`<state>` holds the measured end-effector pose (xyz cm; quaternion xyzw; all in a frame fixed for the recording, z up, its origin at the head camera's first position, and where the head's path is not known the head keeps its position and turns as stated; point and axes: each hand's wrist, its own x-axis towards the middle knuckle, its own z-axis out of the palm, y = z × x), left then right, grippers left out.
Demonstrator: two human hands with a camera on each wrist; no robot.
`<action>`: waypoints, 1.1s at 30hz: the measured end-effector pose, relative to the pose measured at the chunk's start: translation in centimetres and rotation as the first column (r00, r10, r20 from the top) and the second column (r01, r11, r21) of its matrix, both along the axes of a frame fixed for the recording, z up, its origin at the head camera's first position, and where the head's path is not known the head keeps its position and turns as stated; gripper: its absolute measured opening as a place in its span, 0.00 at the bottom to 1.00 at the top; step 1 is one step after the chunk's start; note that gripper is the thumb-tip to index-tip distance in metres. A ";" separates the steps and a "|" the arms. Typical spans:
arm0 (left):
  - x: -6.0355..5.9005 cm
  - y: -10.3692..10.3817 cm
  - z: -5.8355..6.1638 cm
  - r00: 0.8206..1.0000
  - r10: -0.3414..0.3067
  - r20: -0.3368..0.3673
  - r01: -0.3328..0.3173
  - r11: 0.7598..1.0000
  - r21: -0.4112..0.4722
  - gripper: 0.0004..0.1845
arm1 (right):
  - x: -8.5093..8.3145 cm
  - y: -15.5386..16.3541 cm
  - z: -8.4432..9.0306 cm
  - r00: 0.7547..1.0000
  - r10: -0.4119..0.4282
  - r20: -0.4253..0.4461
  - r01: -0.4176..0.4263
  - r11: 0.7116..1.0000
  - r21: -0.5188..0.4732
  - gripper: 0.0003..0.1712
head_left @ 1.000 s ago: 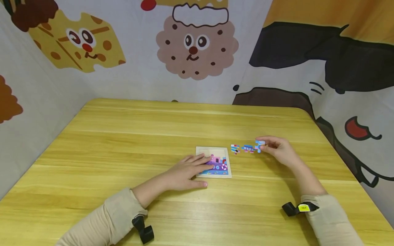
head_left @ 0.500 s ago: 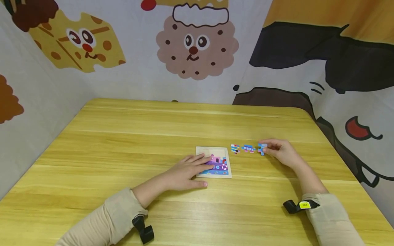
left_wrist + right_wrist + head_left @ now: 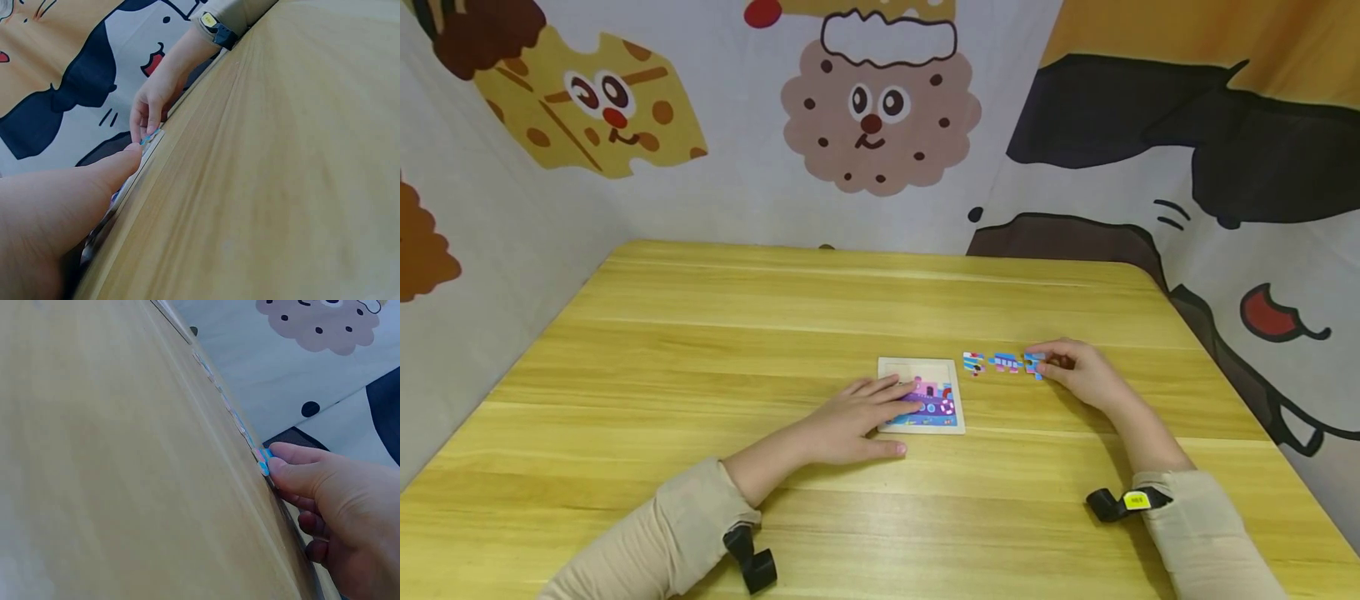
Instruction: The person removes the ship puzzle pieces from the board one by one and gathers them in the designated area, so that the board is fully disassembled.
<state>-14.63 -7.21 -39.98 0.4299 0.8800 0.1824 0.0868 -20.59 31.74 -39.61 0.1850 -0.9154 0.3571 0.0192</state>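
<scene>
A square jigsaw tray [image 3: 959,408] with a pale rim lies mid-table, partly filled with a purple and pink boat picture; its upper part shows bare backing. My left hand [image 3: 857,419] rests flat across the tray's left side, fingers spread, hiding some of the picture. To the tray's right lie two loose puzzle pieces, a striped one [image 3: 973,362] and a blue and pink one [image 3: 1004,362]. My right hand [image 3: 1078,372] pinches a blue puzzle piece [image 3: 1032,362] between thumb and forefinger, at the right end of this row. The right wrist view shows that blue piece [image 3: 263,464] low at the tabletop.
The wooden table [image 3: 737,317] reaches back to a cartoon-printed cloth [image 3: 715,208]. Black straps hang from both sleeves, the left strap [image 3: 750,558] and the right strap [image 3: 1127,502], close over the tabletop.
The right hand shifted slightly right with the blue piece, turning it, then came back a little left beside the blue and pink piece. The left hand has stayed on the tray.
</scene>
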 end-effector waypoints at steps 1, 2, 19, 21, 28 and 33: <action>0.0 0.0 0.0 1.000 0.000 0.002 0.000 1.000 0.001 0.35 | 0.0 0.0 0.0 1.000 -0.004 0.000 0.004 1.000 0.018 0.15; 0.0 0.0 0.0 1.000 0.001 0.004 -0.001 1.000 0.003 0.35 | 0.0 0.1 0.0 1.000 -0.009 0.002 0.009 0.999 0.035 0.15; 0.1 0.0 0.1 1.000 -0.008 -0.012 0.008 1.000 0.008 0.35 | 0.3 0.3 0.0 1.000 -0.020 -0.003 0.021 0.997 0.079 0.15; 0.1 0.0 0.1 1.000 -0.010 -0.015 0.010 1.000 0.008 0.35 | 0.3 0.3 0.0 1.000 -0.019 -0.007 0.020 0.997 0.076 0.15; 0.1 -0.1 0.2 1.000 -0.007 -0.013 0.007 1.000 0.004 0.35 | 0.6 0.3 0.2 0.999 -0.027 -0.018 0.028 0.998 0.054 0.15; 0.0 -0.1 -0.1 1.000 -0.001 -0.012 0.002 1.000 0.009 0.36 | 0.6 0.2 0.4 0.997 -0.074 -0.033 0.074 0.997 0.018 0.17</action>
